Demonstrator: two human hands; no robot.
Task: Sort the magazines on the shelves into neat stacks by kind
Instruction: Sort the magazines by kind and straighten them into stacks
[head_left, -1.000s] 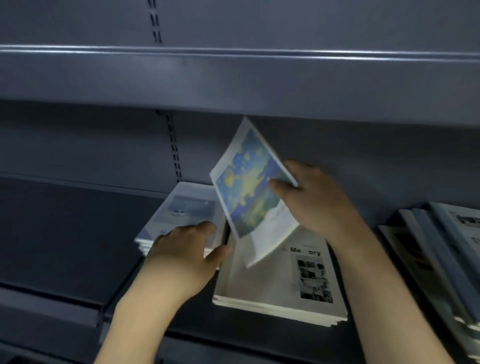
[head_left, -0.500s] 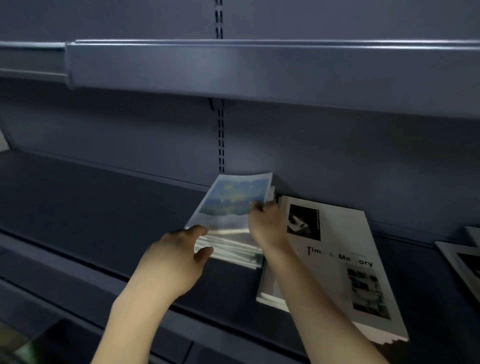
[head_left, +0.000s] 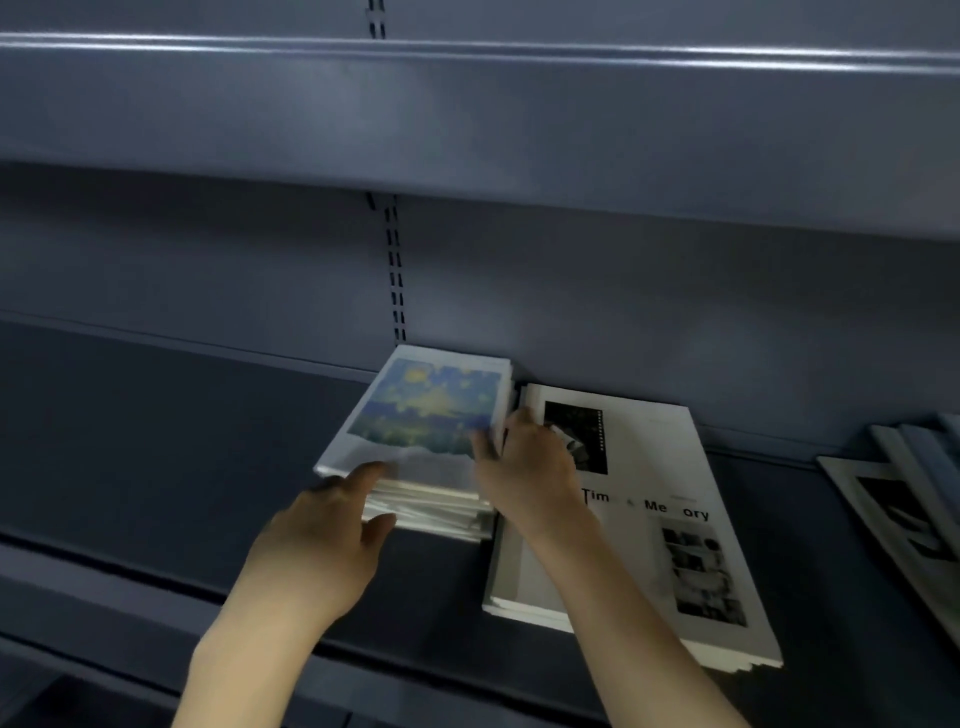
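Your blue-and-yellow magazine lies flat atop the small stack on the shelf, long axis running back toward the rear wall, white border facing you. Your right hand pinches its right edge; your left hand, fingers relaxed, touches the stack's front-left corner. The black-and-white stack sits just beside.

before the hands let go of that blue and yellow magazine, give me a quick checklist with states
1. Blue and yellow magazine lies flat on the small stack: ok.
2. Stack edges flush: not ok, front edges look ragged.
3. Left hand steadies the stack's front: ok.
4. Right hand at the stack's right side: ok.
5. Small stack apart from the large Memory stack: cannot tell, they sit very close.
6. Covers below match the top one: cannot tell.
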